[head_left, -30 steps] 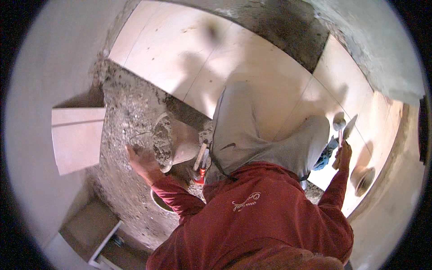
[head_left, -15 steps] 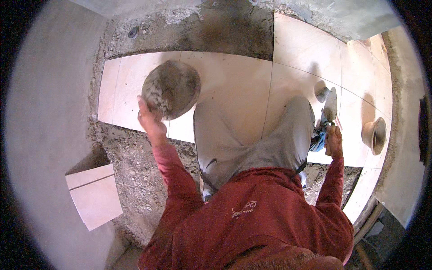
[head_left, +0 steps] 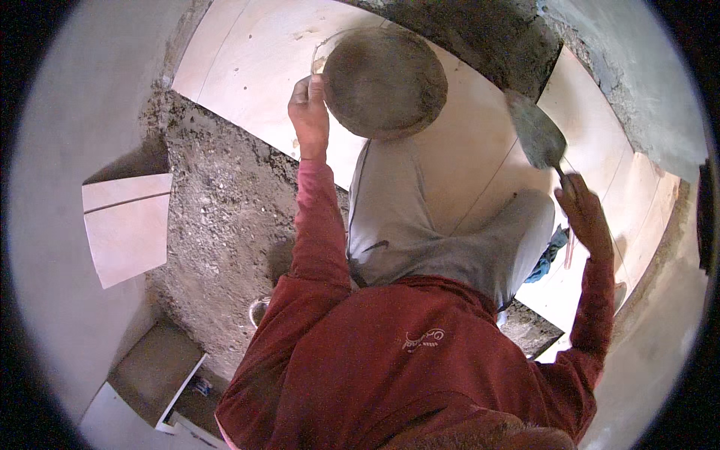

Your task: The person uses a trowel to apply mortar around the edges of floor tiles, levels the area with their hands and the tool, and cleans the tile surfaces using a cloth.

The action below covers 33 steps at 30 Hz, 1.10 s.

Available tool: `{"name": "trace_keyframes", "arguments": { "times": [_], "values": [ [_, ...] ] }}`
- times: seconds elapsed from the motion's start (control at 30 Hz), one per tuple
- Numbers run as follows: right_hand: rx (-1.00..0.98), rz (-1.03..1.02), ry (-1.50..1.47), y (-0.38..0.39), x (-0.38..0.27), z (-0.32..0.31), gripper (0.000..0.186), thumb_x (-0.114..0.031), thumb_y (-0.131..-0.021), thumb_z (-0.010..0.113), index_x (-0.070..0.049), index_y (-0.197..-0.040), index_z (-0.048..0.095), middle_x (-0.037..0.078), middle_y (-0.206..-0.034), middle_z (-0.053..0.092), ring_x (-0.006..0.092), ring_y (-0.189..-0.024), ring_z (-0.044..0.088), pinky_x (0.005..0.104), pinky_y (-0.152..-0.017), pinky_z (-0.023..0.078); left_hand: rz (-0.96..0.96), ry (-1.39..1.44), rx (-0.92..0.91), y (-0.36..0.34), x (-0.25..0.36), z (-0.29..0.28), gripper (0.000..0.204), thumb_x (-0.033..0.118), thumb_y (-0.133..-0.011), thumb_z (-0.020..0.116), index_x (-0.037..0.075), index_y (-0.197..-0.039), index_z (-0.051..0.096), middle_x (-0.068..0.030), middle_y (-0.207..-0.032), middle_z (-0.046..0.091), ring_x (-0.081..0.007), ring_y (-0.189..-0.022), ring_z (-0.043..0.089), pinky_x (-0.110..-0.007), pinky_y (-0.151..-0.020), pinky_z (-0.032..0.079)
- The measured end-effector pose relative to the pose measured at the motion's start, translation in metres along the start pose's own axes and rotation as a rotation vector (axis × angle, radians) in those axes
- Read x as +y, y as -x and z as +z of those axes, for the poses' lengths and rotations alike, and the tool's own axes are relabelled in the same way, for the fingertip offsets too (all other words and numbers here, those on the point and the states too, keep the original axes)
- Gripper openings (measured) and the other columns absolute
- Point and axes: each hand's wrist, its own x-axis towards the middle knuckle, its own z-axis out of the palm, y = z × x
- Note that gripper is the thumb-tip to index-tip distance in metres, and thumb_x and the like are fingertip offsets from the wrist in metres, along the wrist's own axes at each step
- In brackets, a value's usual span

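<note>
My left hand (head_left: pixel 309 112) grips the near-left rim of a round, dark grey mortar pan (head_left: pixel 385 84). Grey material coats or fills the pan, and I cannot tell how deep. The pan is over the pale floor tiles (head_left: pixel 457 169), in front of my knees; whether it rests on them is unclear. My right hand (head_left: pixel 585 214) is closed round the handle of a trowel (head_left: pixel 536 133), its grey-smeared blade pointing forward and left. The blade is in the air near the edge of the dark mortar patch. A blue cloth (head_left: pixel 547 256) lies on the tiles by my right knee.
Dark bare mortar bed (head_left: pixel 480 34) lies beyond the tiles, along the far wall. Rough, untiled ground (head_left: pixel 217 180) stretches to my left. A loose tile (head_left: pixel 129 232) leans at the left wall (head_left: pixel 67 150). Plastered wall (head_left: pixel 630 82) rises at the far right.
My view has turned. My left hand and the pan have moved forward and to the right. The trowel has swung up and forward, away from the cloth, in my right hand.
</note>
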Motion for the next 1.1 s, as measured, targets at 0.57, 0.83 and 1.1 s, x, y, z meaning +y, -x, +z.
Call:
{"name": "trace_keyframes", "arguments": {
  "times": [0.57, 0.83, 1.1],
  "values": [
    [-0.529, -0.199, -0.365, -0.170, -0.203, 0.115, 0.034, -0.041, -0.100, 0.062, -0.009, -0.109, 0.053, 0.002, -0.070, 0.051, 0.0104, -0.049, 0.051, 0.0288, -0.039, 0.042, -0.384, -0.024, -0.089, 0.075, -0.026, -0.016, 0.034, 0.014, -0.099, 0.054, -0.007, -0.124, 0.060, -0.0136, -0.098, 0.070, -0.0182, -0.079, 0.068, -0.031, -0.072, 0.055],
    [-0.575, -0.234, -0.564, -0.154, -0.181, 0.105, 0.052, -0.041, -0.099, 0.065, -0.003, -0.132, 0.051, 0.001, -0.070, 0.052, 0.0111, -0.049, 0.051, 0.0290, -0.041, 0.044, 0.171, -0.599, -0.469, 0.195, 0.018, 0.030, 0.018, 0.011, -0.089, 0.058, 0.005, -0.104, 0.066, -0.0178, -0.097, 0.068, -0.0383, -0.091, 0.067, -0.046, -0.080, 0.053],
    [-0.364, -0.441, -0.571, -0.137, -0.143, 0.063, 0.054, -0.047, -0.098, 0.064, -0.002, -0.127, 0.056, 0.006, -0.082, 0.062, 0.0142, -0.058, 0.060, 0.0301, -0.048, 0.051, 0.115, -0.467, -0.793, 0.200, -0.061, 0.178, 0.025, 0.016, -0.092, 0.060, 0.002, -0.112, 0.066, -0.0227, -0.119, 0.064, -0.0428, -0.111, 0.060, -0.051, -0.095, 0.049]
  ]
}}
